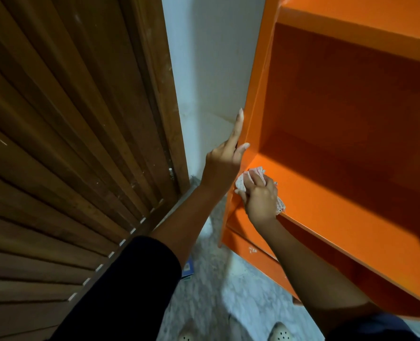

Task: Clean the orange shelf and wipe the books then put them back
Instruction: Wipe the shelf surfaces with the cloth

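Observation:
The orange shelf fills the right side, its compartment holding no books. My right hand presses a white cloth with red print onto the shelf board at its front left corner. My left hand grips the shelf's left side panel, fingers outside against the wall side and the thumb on the front edge. A blue book lies on the floor below, mostly hidden by my left arm.
A brown slatted wooden door covers the left. A white wall strip runs between door and shelf. Speckled grey floor lies below, with my two light shoes at the bottom edge.

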Demonstrator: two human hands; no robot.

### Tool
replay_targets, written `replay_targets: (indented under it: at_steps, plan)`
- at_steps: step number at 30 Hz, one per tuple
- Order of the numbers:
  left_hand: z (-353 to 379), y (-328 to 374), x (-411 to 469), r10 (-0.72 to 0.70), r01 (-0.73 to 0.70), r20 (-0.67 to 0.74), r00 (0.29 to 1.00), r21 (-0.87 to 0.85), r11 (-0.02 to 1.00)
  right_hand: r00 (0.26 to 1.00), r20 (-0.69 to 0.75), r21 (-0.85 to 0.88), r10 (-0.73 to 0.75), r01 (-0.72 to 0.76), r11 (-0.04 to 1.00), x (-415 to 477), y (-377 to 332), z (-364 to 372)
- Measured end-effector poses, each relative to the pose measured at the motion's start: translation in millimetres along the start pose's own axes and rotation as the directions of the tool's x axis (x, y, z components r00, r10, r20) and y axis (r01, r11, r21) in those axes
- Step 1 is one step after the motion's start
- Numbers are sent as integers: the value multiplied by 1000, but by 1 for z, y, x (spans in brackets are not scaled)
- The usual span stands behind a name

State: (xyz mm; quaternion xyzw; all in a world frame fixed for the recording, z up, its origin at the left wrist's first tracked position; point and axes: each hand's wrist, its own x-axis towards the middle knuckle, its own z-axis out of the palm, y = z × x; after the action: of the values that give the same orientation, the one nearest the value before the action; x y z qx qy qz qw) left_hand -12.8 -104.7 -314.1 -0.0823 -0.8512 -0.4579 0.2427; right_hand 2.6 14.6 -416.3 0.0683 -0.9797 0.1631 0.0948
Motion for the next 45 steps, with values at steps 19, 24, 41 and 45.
replay_targets:
  at_steps: [19, 24, 41, 45]
  plan:
    - [8, 9, -14, -46, 46, -15, 999, -13, 999, 949, -106, 350, -297, 315, 882, -34, -7, -7]
    - [16, -2, -31, -86, 95, 94, 992, -99, 990, 902, -176, 390, -393, 431, 814, -53, 3, 3]
    - [178, -226, -198, -114, 120, 77, 990, -80, 989, 994, -97, 553, -44, 90, 828, -56, 161, 215]
    - [206, -256, -209, -77, 74, -38, 996, -73, 995, 995, -76, 487, 58, -13, 873, -35, 177, 249]
